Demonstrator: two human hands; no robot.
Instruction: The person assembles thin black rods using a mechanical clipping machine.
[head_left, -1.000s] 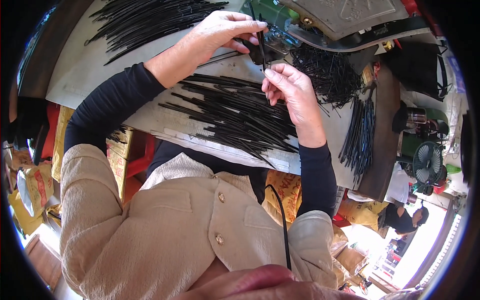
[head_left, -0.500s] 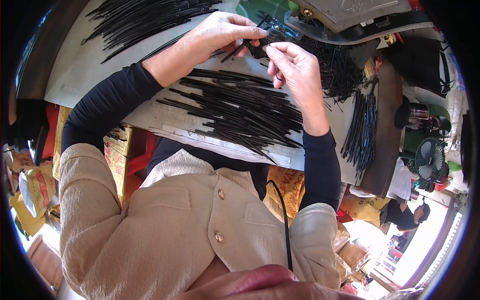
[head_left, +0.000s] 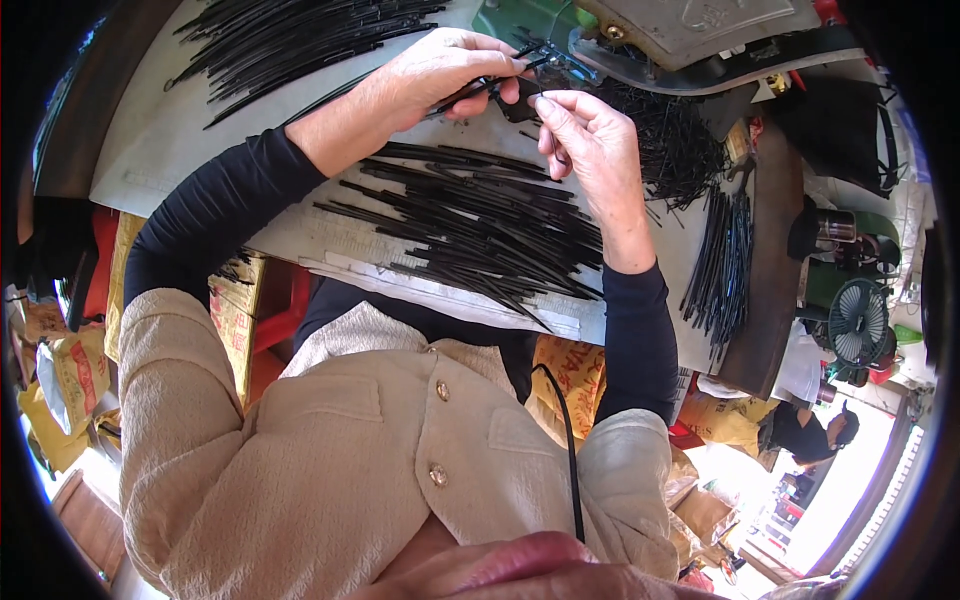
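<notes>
Near the machine at the top, my left hand (head_left: pixel 445 75) is closed on a thin black strip (head_left: pixel 462 97), which slants down to the left beneath the fingers. Its far end lies by the machine's small metal parts (head_left: pixel 556 62). Just to the right, the thumb and forefinger of my right hand (head_left: pixel 592 135) are pinched together. A thin dark end shows at those fingertips, too small to name. Below both hands, many loose black strips (head_left: pixel 480 215) lie spread across the pale table (head_left: pixel 150 150). Another heap of strips (head_left: pixel 300 40) is at the far left.
A green and grey machine (head_left: pixel 690 30) with a dark curved belt stands at the far right. Tangled black scraps (head_left: pixel 680 140) are heaped below it. A bundle of strips (head_left: pixel 718 265) hangs along the right edge. Beyond are a fan (head_left: pixel 858 320) and a person (head_left: pixel 810 430).
The strip in my left hand has swung from a steep slant to a flatter one. My right hand has barely moved and stays pinched.
</notes>
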